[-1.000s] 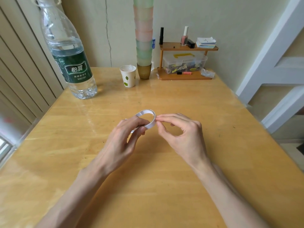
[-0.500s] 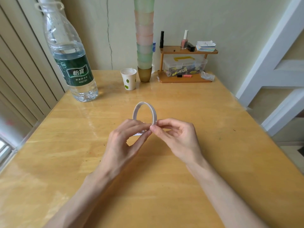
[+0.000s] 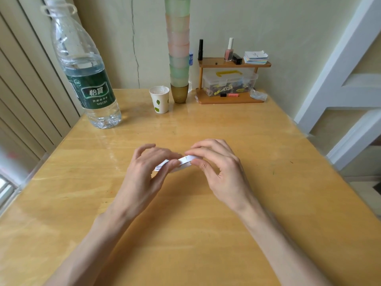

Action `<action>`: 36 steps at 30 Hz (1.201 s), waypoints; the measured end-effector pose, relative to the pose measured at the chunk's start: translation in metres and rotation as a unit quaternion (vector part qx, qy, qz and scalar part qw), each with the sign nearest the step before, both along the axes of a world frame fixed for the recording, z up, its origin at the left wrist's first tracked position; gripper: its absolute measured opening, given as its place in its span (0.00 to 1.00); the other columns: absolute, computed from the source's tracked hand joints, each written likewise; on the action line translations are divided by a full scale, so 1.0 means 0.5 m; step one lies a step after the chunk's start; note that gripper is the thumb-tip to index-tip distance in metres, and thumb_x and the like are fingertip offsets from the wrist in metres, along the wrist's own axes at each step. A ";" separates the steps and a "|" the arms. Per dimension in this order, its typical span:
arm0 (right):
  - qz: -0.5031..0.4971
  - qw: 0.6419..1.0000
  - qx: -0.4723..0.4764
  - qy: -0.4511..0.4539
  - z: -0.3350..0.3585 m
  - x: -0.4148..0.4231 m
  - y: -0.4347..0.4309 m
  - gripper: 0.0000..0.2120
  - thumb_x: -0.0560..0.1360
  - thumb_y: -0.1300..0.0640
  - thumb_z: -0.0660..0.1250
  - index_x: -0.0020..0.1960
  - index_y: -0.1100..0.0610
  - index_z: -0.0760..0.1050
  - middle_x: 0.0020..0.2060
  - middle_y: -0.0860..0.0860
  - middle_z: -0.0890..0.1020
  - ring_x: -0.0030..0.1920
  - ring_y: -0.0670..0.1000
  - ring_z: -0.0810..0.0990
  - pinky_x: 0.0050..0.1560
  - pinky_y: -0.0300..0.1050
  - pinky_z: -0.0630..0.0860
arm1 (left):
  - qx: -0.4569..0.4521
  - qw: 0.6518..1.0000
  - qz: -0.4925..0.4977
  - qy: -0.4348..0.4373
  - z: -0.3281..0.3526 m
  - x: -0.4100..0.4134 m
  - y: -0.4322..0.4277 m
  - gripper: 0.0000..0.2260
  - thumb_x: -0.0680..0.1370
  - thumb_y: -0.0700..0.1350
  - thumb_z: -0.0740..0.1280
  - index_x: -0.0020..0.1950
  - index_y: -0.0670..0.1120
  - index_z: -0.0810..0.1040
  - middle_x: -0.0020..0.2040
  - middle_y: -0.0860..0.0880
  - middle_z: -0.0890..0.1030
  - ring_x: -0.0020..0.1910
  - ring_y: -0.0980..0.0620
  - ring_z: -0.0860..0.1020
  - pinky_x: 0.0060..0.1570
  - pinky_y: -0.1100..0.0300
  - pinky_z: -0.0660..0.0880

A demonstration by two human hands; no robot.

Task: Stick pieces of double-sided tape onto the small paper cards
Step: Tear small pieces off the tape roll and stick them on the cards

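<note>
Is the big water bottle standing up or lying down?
Standing up: the water bottle rests on its base on the table, neck pointing upward.

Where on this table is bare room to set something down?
The wooden table is bare left of the left hand, right of the right hand, and between the white tape roll they hold and the white paper cup. The far edge is crowded: clear plastic water bottle, that cup, stacked pastel plastic cups, small wooden shelf.

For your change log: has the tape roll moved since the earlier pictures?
Yes. The tape roll has tipped flatter and dropped nearer the person, farther from the paper cup.
</note>
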State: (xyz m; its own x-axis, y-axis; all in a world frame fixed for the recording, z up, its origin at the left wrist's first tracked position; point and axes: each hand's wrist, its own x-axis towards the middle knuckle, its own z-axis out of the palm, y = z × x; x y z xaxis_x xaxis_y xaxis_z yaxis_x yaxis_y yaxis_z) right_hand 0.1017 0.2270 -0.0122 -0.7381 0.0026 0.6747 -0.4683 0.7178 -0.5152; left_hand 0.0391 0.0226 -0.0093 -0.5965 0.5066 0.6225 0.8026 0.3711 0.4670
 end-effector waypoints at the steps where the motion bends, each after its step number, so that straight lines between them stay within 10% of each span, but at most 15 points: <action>1: -0.006 1.000 -0.005 -0.001 -0.002 0.001 0.000 0.08 0.82 0.61 0.70 0.58 0.57 0.85 0.55 0.48 0.82 0.59 0.52 0.78 0.58 0.48 0.76 | 0.010 0.999 -0.006 -0.046 0.001 0.004 0.001 0.07 0.84 0.48 0.65 0.51 0.51 0.82 0.49 0.61 0.84 0.55 0.62 0.79 0.69 0.53 0.68; 5: -0.006 0.999 -0.034 -0.001 -0.007 0.001 -0.004 0.09 0.81 0.61 0.71 0.59 0.55 0.86 0.57 0.50 0.79 0.57 0.50 0.80 0.55 0.47 0.78 | 0.044 0.977 -0.059 -0.201 0.011 0.019 0.009 0.07 0.84 0.46 0.66 0.48 0.48 0.81 0.43 0.52 0.84 0.50 0.52 0.82 0.56 0.59 0.74; 12: -0.045 0.992 -0.114 0.040 -0.004 0.004 -0.026 0.06 0.79 0.59 0.75 0.55 0.56 0.87 0.54 0.49 0.83 0.51 0.49 0.84 0.45 0.39 0.76 | 0.102 0.971 -0.066 -0.204 0.002 0.030 0.025 0.06 0.85 0.45 0.64 0.50 0.45 0.77 0.34 0.47 0.76 0.33 0.48 0.74 0.40 0.56 0.72; 36: -0.028 0.991 -0.132 0.020 -0.007 0.009 -0.034 0.07 0.78 0.60 0.75 0.56 0.56 0.86 0.56 0.45 0.86 0.56 0.47 0.84 0.45 0.47 0.78 | 0.016 0.979 -0.087 -0.185 -0.013 0.025 0.018 0.12 0.87 0.49 0.59 0.49 0.44 0.74 0.36 0.47 0.71 0.35 0.45 0.68 0.39 0.47 0.69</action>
